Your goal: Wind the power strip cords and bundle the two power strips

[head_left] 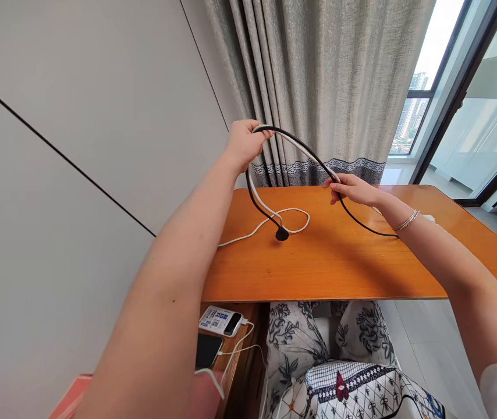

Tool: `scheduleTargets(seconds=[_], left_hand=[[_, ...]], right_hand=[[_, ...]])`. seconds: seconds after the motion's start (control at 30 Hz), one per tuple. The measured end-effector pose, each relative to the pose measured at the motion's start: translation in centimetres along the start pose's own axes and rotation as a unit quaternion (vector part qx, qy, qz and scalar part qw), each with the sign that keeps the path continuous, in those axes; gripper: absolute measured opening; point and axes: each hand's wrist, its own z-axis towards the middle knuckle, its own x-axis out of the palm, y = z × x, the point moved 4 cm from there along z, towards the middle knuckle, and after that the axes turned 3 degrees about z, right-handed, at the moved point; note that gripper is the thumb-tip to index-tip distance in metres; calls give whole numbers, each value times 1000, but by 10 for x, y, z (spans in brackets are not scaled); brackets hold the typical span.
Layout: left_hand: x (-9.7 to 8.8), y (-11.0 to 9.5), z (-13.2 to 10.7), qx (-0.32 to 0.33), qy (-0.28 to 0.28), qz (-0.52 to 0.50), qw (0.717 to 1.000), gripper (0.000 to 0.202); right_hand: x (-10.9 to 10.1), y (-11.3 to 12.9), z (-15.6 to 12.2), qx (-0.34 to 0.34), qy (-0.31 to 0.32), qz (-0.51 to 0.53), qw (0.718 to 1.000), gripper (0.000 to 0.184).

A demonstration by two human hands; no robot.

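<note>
My left hand (246,144) is raised above the far left part of the table, its fingers closed around a black cable (375,233) and a white cable (309,217). From there both cables arch over to my right hand (350,190), which pinches them lower down. Below my left hand the cables hang toward the tabletop, where a black plug (281,234) ends the black one. Part of the white cable lies looped on the wood beside the plug. Past my right hand the black cable runs down to the table and disappears behind my forearm.
The orange wooden table (240,279) stands against a grey wall panel (78,105). Behind it hangs a grey curtain (340,75). A white power bank (221,321) and a dark phone (208,350), with white cords, lie on a lower wooden surface. A small white object (429,219) shows behind my right forearm.
</note>
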Motion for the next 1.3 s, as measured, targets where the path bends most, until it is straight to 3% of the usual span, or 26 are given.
scheduleTargets(seconds=[0.1, 0.2, 0.37, 0.53, 0.67, 0.83, 0.97, 1.03, 1.17, 1.3], left_hand=[[0, 9, 1, -49, 5, -41, 998, 30], [5, 15, 0, -61, -17, -71, 995, 36], [36, 14, -15, -58, -20, -126, 990, 35], [80, 3, -46, -58, 87, -181, 978, 40], [96, 5, -74, -53, 148, -206, 966, 59], [95, 42, -111, -87, 214, -197, 953, 67], [107, 78, -145, -111, 313, -236, 913, 56], [120, 92, -158, -103, 317, -240, 912, 49], [159, 107, -177, -79, 318, -227, 917, 61], [188, 110, -186, -46, 280, -225, 932, 61]], right_hand=[[-6, 20, 8, -31, -11, 115, 993, 28], [-21, 43, 19, -67, -46, 147, 986, 37], [-50, 77, 43, -139, -137, 147, 970, 51], [-53, 103, 67, -164, -197, 122, 959, 55], [-57, 111, 74, -170, -231, 113, 951, 58], [-86, 111, 68, -199, -241, 149, 938, 55], [-103, 110, 68, -160, -179, 132, 962, 56], [-106, 112, 68, -146, -181, 118, 965, 59], [-106, 114, 62, -173, -275, 143, 935, 60], [-94, 111, 60, -153, -249, 171, 941, 58]])
